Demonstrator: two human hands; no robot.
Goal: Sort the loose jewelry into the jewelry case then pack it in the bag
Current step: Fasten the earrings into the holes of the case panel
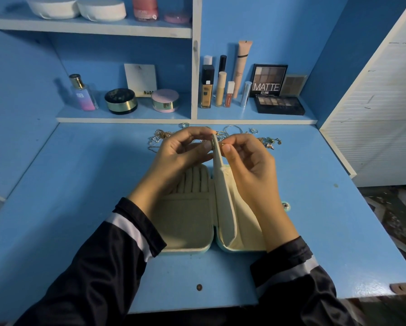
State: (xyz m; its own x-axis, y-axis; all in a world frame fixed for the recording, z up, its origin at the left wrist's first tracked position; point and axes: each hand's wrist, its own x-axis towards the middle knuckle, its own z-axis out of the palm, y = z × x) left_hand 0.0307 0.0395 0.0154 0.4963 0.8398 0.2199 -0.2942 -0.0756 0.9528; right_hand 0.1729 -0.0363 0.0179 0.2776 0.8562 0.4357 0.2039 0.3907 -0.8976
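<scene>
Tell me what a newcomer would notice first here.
The left hand and right hand pinch the top of the upright cream flap of the open jewelry case, at the middle of the blue desk. Loose jewelry glints just behind them, and a MATTE palette stands on the shelf beyond.

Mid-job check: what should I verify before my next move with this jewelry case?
1. Case open, flat on table: ok.
2. Divider held upright by left hand: ok.
3. Right hand pinching small gold piece at divider's top edge: ok.
4. Gold piece fastened to divider: cannot tell.
5. Loose jewelry all sorted: not ok, a heap lies behind the case.
6. Bag ready: cannot tell, none in view.
</scene>
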